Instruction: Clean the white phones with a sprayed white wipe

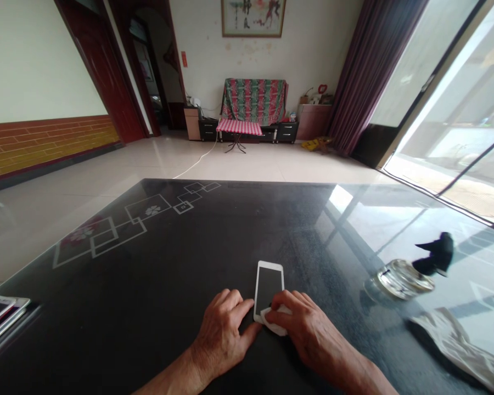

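A white smartphone (268,286) with a dark screen lies flat on the black glass table (168,263), near the front edge. My left hand (224,334) rests flat on the table, fingers stretched out, its fingertips against the phone's lower left edge. My right hand (302,329) is closed on a small white wad of cloth or tissue (274,323), pressed onto the phone's bottom end.
A glass ashtray (403,278) and a black crumpled object (436,255) sit at the right. A clear plastic wrapper (456,340) lies at the front right. Two other phones (2,315) lie at the left edge. Beyond the table are tiled floor and a cabinet.
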{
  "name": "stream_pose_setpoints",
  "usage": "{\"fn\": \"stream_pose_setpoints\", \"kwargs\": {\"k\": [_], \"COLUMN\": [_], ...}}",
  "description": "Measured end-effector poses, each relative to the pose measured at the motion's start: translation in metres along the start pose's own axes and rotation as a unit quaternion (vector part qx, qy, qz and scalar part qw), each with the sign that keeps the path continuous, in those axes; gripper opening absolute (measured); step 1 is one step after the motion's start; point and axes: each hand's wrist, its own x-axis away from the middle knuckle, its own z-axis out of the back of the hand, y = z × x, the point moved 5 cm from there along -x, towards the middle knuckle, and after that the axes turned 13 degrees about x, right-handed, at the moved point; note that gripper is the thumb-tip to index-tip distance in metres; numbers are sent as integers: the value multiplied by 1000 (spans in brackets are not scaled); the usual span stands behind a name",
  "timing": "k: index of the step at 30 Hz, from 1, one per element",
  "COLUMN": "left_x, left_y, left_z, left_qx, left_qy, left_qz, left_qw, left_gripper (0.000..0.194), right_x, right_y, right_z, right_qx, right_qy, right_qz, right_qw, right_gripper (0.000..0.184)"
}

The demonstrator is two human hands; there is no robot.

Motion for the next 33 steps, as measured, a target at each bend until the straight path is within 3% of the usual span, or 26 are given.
{"fn": "stream_pose_setpoints", "kwargs": {"k": [11,23,33], "left_x": [0,1,-2], "left_y": [2,-1,4], "left_z": [0,-3,0], "left_qx": [8,17,16], "left_qy": [-14,-11,-18], "left_qz": [-16,-20,-6], "left_qw": [1000,1000,1000], "left_gripper": [13,19,18], "right_x": [-12,9,8], "right_y": [-12,2,2], "right_z": [-1,1,4], "right_qx": [26,9,6], "right_qy": [1,-7,-14], "right_qz": [9,-4,-11], "right_qw": [1000,1000,1000], "right_gripper": [30,32,33]}}
